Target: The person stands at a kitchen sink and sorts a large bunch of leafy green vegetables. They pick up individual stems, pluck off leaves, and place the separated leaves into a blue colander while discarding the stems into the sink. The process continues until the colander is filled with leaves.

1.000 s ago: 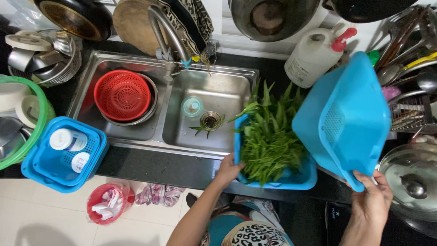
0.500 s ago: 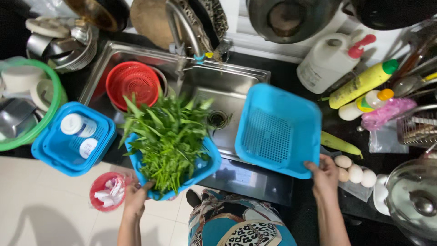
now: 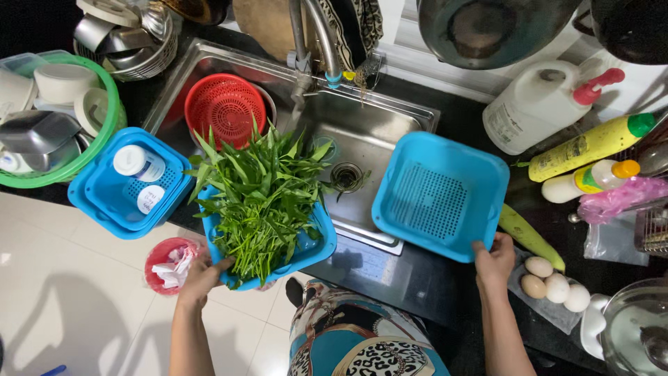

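Note:
My left hand [image 3: 202, 277] grips the near edge of a blue basin [image 3: 316, 245] heaped with leafy green vegetables [image 3: 261, 198]; the basin hangs over the sink's front left edge. My right hand [image 3: 495, 261] holds the near rim of an empty blue square strainer basket [image 3: 440, 196], level over the right side of the steel sink [image 3: 372, 129]. The two blue containers are apart, side by side.
A red round colander [image 3: 226, 108] sits in the left sink bowl under the tap [image 3: 316, 35]. A blue basket with white lids [image 3: 129, 182] and a green dish basket [image 3: 52, 115] lie left. Bottles [image 3: 591, 146], a white jug [image 3: 543, 104], eggs [image 3: 554, 285] stand right. A red bin [image 3: 168, 264] is on the floor.
The basin of greens has moved left, away from the strainer. The strainer, tilted on edge at the right a second ago, now lies level over the sink.

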